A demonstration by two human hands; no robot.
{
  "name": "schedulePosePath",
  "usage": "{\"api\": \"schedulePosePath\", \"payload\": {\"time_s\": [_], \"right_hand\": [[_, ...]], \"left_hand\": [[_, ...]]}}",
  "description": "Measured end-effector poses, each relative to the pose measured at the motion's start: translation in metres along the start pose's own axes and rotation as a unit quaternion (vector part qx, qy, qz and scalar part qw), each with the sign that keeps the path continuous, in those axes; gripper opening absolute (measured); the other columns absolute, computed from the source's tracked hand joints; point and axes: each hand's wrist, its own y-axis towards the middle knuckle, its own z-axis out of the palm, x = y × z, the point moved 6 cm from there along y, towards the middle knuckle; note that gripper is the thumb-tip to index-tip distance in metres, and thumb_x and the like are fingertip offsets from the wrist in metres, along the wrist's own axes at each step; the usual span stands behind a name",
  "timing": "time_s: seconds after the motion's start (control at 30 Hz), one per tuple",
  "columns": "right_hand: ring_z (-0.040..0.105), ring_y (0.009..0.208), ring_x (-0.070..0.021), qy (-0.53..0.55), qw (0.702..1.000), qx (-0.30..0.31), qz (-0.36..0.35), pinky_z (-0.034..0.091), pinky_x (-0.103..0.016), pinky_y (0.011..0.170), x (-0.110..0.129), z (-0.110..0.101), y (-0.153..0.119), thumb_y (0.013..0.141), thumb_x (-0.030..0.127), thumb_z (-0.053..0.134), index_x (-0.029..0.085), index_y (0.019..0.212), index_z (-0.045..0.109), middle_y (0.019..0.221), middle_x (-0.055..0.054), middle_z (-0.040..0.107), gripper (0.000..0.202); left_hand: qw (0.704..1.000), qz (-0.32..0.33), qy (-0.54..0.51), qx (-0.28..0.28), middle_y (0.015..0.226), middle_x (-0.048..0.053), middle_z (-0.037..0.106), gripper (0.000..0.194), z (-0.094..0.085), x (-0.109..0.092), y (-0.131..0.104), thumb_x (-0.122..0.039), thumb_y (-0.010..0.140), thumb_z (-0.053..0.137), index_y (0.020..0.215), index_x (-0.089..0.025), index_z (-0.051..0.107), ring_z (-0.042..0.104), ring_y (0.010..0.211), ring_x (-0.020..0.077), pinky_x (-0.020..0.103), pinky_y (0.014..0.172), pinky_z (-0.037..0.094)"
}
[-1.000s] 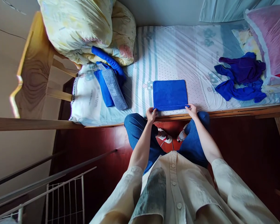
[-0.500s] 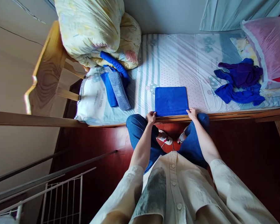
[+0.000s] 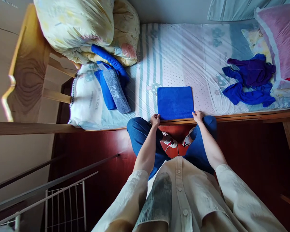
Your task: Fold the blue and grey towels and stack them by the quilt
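Observation:
A blue cloth [image 3: 175, 102] lies flat as a rectangle at the front edge of the bed, in front of my knees. My left hand [image 3: 155, 120] pinches its near left corner. The near right corner is between the fingers of my right hand [image 3: 197, 116]. Further left on the bed, a rolled grey towel with lettering [image 3: 117, 91] rests on folded blue cloths [image 3: 103, 85]. Crumpled blue cloths [image 3: 241, 91] and a dark purple cloth [image 3: 258, 71] lie in a heap to the right.
Behind the rolled towel are bulky yellow quilts [image 3: 79, 22]. A pink pillow [image 3: 284, 42] stands at the far right. The wooden bed end [image 3: 26, 71] rises at the left, and a white metal rack [image 3: 65, 206] stands at the lower left.
The view has shifted slightly, so the bed's left part sits further left and higher. Both hands stay at the near corners of the blue cloth, which looks unchanged.

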Motion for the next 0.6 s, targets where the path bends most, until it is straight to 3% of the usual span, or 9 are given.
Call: {"api": "schedulePosePath", "payload": {"time_s": [0.27,0.6], "right_hand": [[0.069,0.101,-0.0269,-0.004,1.000,-0.006,0.006,0.052,-0.033,0.096,-0.006,0.009,0.006,0.095,0.031,0.066,0.021,0.084,0.069,0.092,-0.010,0.077,0.015],[0.066,0.097,-0.0253,-0.025,1.000,-0.008,-0.009,0.050,-0.032,0.094,0.001,0.003,-0.001,0.096,0.031,0.062,0.020,0.088,0.068,0.095,-0.011,0.076,0.015]], "left_hand": [[0.998,-0.049,0.027,-0.013,0.067,0.004,0.060,0.021,0.007,0.007,0.007,-0.034,0.091,0.065,0.074,-0.022,0.061,0.061,0.075,0.0239,0.033,0.075,0.042],[0.999,-0.025,0.035,0.000,0.068,0.004,0.064,0.020,0.000,-0.005,0.001,-0.035,0.093,0.065,0.078,-0.021,0.065,0.064,0.079,0.0238,0.031,0.076,0.044]]}}
